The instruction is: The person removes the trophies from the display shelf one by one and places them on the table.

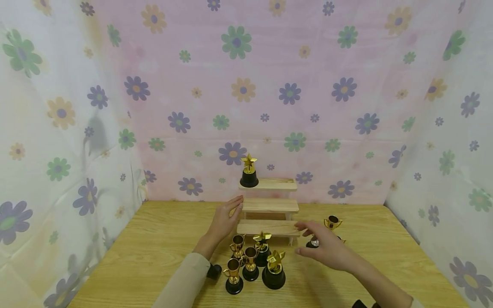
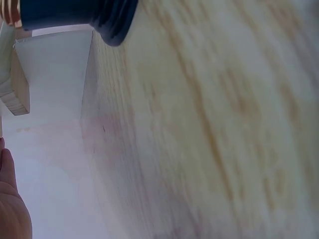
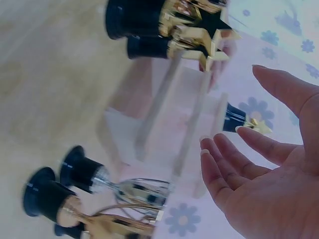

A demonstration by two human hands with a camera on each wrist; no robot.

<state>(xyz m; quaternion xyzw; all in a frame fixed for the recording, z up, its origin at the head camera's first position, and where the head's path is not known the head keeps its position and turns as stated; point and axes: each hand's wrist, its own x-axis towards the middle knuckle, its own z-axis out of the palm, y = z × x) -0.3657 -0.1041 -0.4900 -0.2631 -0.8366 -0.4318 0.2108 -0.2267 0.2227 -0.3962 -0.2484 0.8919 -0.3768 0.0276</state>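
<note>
A three-step wooden rack stands at the middle of the table's far side. On its top step, at the left end, sits a star trophy with a black base. My left hand is at the rack's left side, fingers extended, fingertips at the middle step's end. At the right end of the lowest step is my right hand, palm inward, with nothing held in its slightly bent fingers. Before the rack stand two star trophies and several small gold cups. Whether the right fingertips touch the step, I cannot tell.
Right of the rack, partly behind my right hand, are a gold cup and a silver cup. A dark object lies by my left sleeve. Flowered cloth hangs behind and on both sides of the wooden table.
</note>
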